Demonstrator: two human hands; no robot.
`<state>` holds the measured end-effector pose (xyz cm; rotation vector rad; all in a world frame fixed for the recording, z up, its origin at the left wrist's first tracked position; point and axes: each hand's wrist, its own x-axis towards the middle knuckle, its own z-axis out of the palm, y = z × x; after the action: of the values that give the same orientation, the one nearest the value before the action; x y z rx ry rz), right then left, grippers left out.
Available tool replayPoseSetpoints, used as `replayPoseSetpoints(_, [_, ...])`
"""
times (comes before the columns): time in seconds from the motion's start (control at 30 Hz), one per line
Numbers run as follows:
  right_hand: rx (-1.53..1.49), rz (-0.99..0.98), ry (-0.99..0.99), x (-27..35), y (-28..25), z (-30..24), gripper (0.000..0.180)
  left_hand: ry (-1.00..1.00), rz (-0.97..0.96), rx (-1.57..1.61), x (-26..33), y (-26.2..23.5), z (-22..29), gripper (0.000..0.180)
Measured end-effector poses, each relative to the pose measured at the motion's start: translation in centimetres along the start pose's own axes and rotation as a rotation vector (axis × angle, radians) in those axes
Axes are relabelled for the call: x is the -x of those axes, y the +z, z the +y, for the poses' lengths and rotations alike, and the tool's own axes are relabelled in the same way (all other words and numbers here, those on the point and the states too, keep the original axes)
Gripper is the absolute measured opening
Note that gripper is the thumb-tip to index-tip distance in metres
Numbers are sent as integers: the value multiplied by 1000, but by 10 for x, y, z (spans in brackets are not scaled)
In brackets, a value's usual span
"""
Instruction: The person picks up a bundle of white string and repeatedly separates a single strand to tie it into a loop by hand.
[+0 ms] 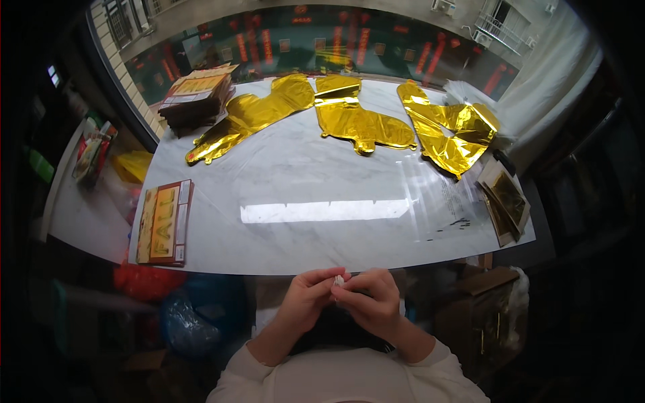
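Observation:
My left hand (306, 297) and my right hand (376, 300) meet just in front of the table's near edge. Their fingers pinch a small white piece (339, 281) between them; it is too small to tell its kind. Across the far part of the white marbled table (295, 242) lie three flat, uninflated gold foil balloons: a long one (259, 114) at the left, a bent one (363, 125) in the middle and a looped one (440, 146) at the right. Neither hand touches them.
A tall stack of printed packages (197, 94) stands at the far left, with a lower pile (163, 225) nearer me. Clear plastic sleeves (430, 195) and folded gold-and-brown packets (505, 201) lie at the right. Below are a blue bag (195, 319), a red bag (144, 281) and a cardboard box (470, 316).

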<state>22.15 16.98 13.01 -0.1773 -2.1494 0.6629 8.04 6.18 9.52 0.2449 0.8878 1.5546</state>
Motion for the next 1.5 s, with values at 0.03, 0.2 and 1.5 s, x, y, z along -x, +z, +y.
replayPoseSetpoints(0.03, [71, -22, -57, 0, 1, -1, 29, -22, 6, 106, 1, 0, -3, 31])
replayPoseSetpoints(0.2, [172, 9, 2, 0, 5, 7, 33, -101, -57, 286, 4, 10, 12, 32])
replayPoseSetpoints(1.5, [58, -622, 303, 127, 63, 147, 43, 802, 298, -1877, 5, -168, -52, 22])
